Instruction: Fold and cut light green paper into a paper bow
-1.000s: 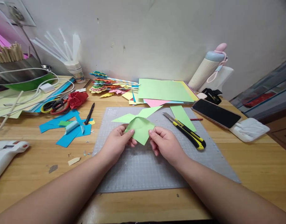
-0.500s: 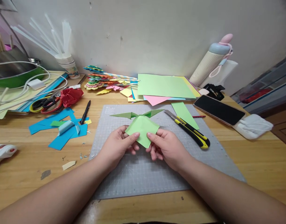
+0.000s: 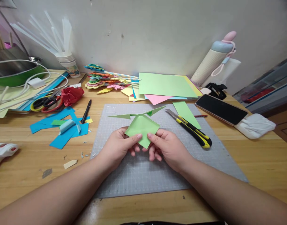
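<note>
A folded piece of light green paper (image 3: 142, 127) is held between both my hands, above a grey cutting mat (image 3: 134, 175). Its front is diamond-shaped, and two narrow pointed flaps spread from the far corner to left and right. My left hand (image 3: 121, 143) pinches its lower left edge, thumb on top and fingers beneath. On the lower right edge, my right hand (image 3: 168, 147) grips it the same way. Right of the paper lies a yellow and black utility knife (image 3: 192, 129) with its blade out. Behind the knife is a green paper strip (image 3: 186, 114).
Stacked coloured sheets (image 3: 166, 86) and paper flowers on striped sticks (image 3: 98, 79) lie by the wall. At left are scissors (image 3: 48, 101), a black pen (image 3: 86, 111) and blue scraps (image 3: 61, 139). A phone (image 3: 221, 109) and bottle (image 3: 212, 59) stand at right.
The flaps at the paper's far end have shifted: the right one tilts up more and the left one lies flatter. Both hands keep nearly the same grip. The view has moved slightly.
</note>
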Available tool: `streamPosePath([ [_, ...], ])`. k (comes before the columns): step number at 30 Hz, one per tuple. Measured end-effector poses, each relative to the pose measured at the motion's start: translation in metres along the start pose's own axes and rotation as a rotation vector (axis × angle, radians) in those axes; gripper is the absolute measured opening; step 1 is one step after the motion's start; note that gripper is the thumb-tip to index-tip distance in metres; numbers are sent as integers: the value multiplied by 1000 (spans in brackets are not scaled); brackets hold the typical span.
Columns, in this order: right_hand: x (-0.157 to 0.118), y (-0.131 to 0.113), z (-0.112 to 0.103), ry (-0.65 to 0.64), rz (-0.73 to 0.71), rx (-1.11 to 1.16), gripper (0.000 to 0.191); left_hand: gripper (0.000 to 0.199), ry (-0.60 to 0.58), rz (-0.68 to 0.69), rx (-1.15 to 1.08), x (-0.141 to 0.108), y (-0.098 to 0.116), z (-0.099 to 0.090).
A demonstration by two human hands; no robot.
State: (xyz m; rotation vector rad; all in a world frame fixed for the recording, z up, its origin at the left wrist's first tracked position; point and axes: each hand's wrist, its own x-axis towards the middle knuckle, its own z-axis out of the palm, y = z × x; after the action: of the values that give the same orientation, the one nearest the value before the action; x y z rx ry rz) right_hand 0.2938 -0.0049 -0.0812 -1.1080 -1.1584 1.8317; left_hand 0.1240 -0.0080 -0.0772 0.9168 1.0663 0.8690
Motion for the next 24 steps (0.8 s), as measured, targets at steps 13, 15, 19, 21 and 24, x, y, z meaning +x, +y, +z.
streamPosePath([
  [13,0,1,0,-6,-4,-47,29,29,-7,7,-4,0,1,0],
  [15,1,1,0,-3,-3,-72,29,30,-5,8,1,-1,1,0],
  [19,3,0,-1,8,6,-130,29,30,15,15,12,-1,0,1],
  [21,0,-3,-1,-1,33,-174,31,30,47,22,16,-1,-1,0],
  [24,-18,-9,5,-70,94,-272,40,33,119,39,10,0,-2,0],
])
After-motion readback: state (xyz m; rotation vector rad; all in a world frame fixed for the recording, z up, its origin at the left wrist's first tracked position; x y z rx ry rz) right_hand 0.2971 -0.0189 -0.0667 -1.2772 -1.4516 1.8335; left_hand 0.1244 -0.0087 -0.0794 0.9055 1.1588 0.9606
